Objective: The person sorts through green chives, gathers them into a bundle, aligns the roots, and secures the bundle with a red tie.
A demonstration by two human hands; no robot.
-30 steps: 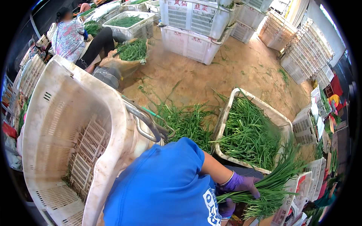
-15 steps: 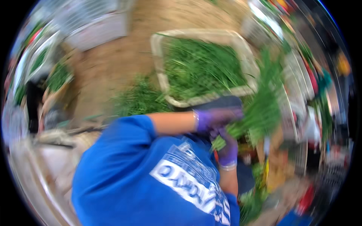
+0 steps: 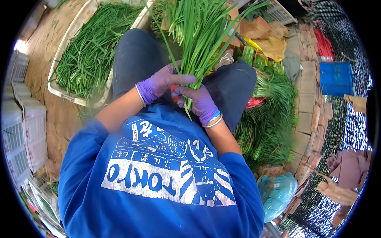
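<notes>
A bunch of long green chives [image 3: 198, 49] stands upright in front of my chest, leaves fanning upward and a few pale stems poking out below. My left hand [image 3: 162, 82], in a purple glove, closes around it from the left. Lower down on the right, my right hand [image 3: 199, 102], gloved too, grips the stem ends with thumb and fingers. A bit of red shows between the hands, too covered to name. Between my knees, more loose chives [image 3: 174, 22] lie beyond the bunch.
At the left stands a cream plastic crate [image 3: 59, 93] full of loose chives. Tied green bundles [image 3: 268, 131] are piled right of my leg. A blue plastic bag [image 3: 278, 194], brown paper [image 3: 272, 41] and a blue bag [image 3: 336, 78] lie farther right. White crates [image 3: 31, 131] line the far left.
My view has turned right, so the crate now sits at the left. The bunch has gone from tilting right to upright, and both hands are now on its stem end before my chest.
</notes>
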